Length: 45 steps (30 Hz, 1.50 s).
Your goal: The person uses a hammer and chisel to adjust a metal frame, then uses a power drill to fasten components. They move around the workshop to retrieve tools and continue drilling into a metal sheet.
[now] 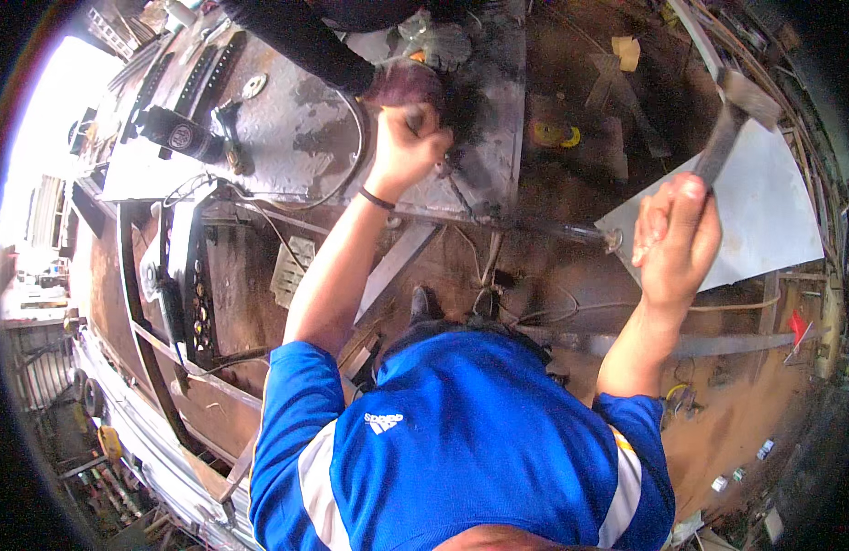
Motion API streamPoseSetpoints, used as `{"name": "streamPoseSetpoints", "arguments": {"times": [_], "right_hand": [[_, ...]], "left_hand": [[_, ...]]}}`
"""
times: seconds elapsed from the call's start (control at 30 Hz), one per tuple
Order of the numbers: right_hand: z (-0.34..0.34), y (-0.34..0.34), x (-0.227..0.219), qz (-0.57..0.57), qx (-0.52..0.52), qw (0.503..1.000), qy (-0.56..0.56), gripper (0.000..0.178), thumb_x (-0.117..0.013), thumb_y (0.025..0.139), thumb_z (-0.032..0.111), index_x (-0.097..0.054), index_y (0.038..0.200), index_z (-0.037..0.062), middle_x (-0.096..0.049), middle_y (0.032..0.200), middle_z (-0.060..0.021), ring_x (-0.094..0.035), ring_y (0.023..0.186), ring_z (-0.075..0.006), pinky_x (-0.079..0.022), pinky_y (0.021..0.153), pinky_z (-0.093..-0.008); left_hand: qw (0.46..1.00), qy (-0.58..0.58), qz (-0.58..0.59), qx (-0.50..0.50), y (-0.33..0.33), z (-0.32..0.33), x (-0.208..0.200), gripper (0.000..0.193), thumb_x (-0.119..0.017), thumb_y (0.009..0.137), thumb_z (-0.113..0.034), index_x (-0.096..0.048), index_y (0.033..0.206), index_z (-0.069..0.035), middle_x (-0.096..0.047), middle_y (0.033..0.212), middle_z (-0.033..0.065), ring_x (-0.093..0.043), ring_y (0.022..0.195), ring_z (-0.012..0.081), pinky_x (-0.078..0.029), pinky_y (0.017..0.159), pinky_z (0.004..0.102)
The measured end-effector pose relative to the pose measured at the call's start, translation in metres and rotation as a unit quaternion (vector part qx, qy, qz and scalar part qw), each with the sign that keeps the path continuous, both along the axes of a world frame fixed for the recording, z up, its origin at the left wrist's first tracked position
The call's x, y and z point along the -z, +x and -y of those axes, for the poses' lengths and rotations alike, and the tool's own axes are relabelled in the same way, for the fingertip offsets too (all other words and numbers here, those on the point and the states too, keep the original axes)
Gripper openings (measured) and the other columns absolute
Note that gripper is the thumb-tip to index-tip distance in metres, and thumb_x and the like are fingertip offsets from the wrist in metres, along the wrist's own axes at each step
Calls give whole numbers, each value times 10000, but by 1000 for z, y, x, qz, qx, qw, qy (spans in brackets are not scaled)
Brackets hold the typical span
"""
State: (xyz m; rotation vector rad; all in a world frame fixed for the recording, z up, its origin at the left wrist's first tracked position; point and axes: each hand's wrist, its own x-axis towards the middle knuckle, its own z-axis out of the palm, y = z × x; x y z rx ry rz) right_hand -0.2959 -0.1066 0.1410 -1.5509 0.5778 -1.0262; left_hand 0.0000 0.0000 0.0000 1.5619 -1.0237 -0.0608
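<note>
My right hand [679, 241] is wrapped round the handle of a hammer [718, 142], raised to the right with its blocky metal head up. Over the metal tabletop [305, 138], my left hand [409, 147] is closed in a fist. Something dark shows between its fingers, too blurred to name. Just beyond that fist, another person's dark, blurred hand [401, 84] reaches in from a black sleeve [300, 41]. The two hands overlap in view, so I cannot tell whether they touch.
On the table's left lie a black cylindrical object [181, 134], perforated dark metal strips [196, 81] and a curved cable [358, 151]. A pale flat sheet [755, 216] is under the hammer side. A metal frame [135, 275] stands at lower left, and cords cross the floor.
</note>
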Motion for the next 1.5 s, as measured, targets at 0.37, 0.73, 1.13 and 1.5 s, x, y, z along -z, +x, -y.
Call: {"name": "streamPoseSetpoints", "arguments": {"times": [0.37, 0.73, 1.13, 1.5], "right_hand": [[-11, -16, 40, -28, 13, 996, 89, 378, -494, 1095, 369, -476, 833, 98, -439, 593, 29, -384, 424, -52, -313, 361, -233], [-6, -21, 66, -153, 28, 988, 14, 373, -544, 1073, 368, -558, 880, 49, -500, 626, -12, -482, 556, -123, -391, 521, -324], [27, 56, 110, -426, -42, 884, -187, 403, -554, 1032, 358, -640, 1026, -36, -690, 926, -311, -674, 917, -496, -533, 811, -563], [12, 138, 163, -443, -19, 825, -350, 391, -586, 1014, 336, -677, 1005, -45, -690, 986, -272, -680, 984, -447, -551, 853, -540]], "left_hand": [[982, -30, -168, 75, -10, 12, -9, 446, -699, 735, 58, -315, 584, -110, -404, 577, -70, -356, 569, 36, -302, 496, 262], [983, 163, 81, -25, 3, -41, 17, 166, -721, 724, -102, -582, 713, -11, -466, 562, 113, -443, 571, 113, -432, 552, 353], [792, 434, 363, 229, 19, -10, -36, 680, -687, 694, -23, -651, 1354, -180, -717, 926, 228, -708, 905, 400, -579, 794, 493], [846, 321, 357, 231, 31, -30, -19, 671, -761, 689, -41, -639, 1334, -176, -733, 951, 184, -720, 910, 377, -585, 797, 484]]}}
